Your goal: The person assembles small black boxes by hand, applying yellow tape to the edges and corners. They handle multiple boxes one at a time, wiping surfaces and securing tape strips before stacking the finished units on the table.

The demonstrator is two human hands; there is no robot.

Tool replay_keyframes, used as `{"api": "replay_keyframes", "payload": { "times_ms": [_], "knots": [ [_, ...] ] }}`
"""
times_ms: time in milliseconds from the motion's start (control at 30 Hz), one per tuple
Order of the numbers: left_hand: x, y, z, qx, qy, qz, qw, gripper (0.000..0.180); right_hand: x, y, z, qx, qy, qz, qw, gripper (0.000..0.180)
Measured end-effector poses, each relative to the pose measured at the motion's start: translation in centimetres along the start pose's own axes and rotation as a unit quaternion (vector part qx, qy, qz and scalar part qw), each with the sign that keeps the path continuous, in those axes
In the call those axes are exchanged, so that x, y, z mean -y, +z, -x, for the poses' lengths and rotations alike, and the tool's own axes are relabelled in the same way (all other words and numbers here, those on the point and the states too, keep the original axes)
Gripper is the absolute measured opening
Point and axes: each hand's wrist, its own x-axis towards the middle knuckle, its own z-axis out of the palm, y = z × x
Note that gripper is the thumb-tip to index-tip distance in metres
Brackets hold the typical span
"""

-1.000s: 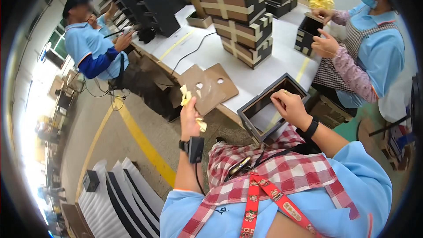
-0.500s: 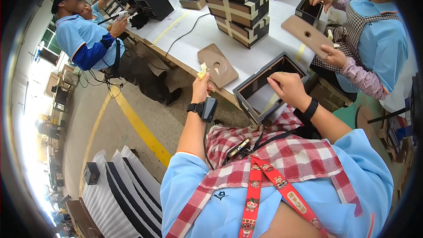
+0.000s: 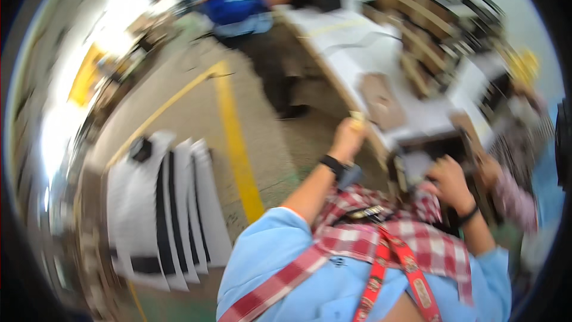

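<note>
Motion blur smears the whole head view, so I log only what I can resolve. Nearest me: light blue sleeves, a red-and-white checked apron (image 3: 381,244) and a red strap across the chest.

My left hand (image 3: 347,137) is raised at the counter (image 3: 381,65) edge, fingers curled closed around a small pale yellow piece (image 3: 357,118) that sticks out above the knuckles. A black wristband sits just below that hand. My right hand (image 3: 448,180) is lower and to the right, fingers bent over the near rim of a dark open box (image 3: 432,146); I cannot tell how tightly it grips, nor whether anything is pinched in it. The box lies at the counter's near edge, between my two hands.

Just beyond the left hand a flat brown cardboard insert (image 3: 381,102) lies on the white counter. Farther back, stacked brown boxes with pale bands (image 3: 426,36) stand on the counter, with a yellow bundle (image 3: 524,62) at the far right.

On the floor to my left, a fan of white sheets with black stripes (image 3: 161,209) lies beside a yellow floor line (image 3: 238,143). At the far end, a person in a blue top (image 3: 232,0) stands at the counter.
</note>
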Motion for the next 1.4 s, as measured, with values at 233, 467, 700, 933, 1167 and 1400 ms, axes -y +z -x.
{"api": "replay_keyframes", "payload": {
  "times_ms": [233,467,700,933,1167,1400],
  "knots": [
    [1.5,1.1,1.9,-0.037,0.085,-0.013,0.996,0.022,0.9,-1.0,-0.4,-0.004,0.053,-0.06,0.997,0.047],
    [3.3,7.4,-3.9,0.119,0.067,0.143,0.98,0.017,1.4,-0.7,-1.0,-0.018,0.043,-0.049,0.998,0.046],
    [1.7,8.2,-5.3,0.227,-0.081,0.15,0.959,0.013,2.0,-1.0,-0.9,-0.006,0.043,-0.035,0.998,0.048],
    [1.8,8.9,-5.6,0.092,0.0,0.0,0.996,0.015,2.4,-1.3,-1.2,-0.024,0.019,-0.021,0.999,0.046],
    [-5.5,1.4,-0.3,-0.09,0.12,-0.438,0.886,0.037,2.3,-1.4,-0.9,-0.027,0.028,-0.032,0.999,0.043],
    [-10.3,-4.6,4.4,-0.146,0.249,-0.365,0.885,0.057,1.6,-0.8,-0.7,-0.025,0.019,-0.051,0.998,0.041]
  ]
}}
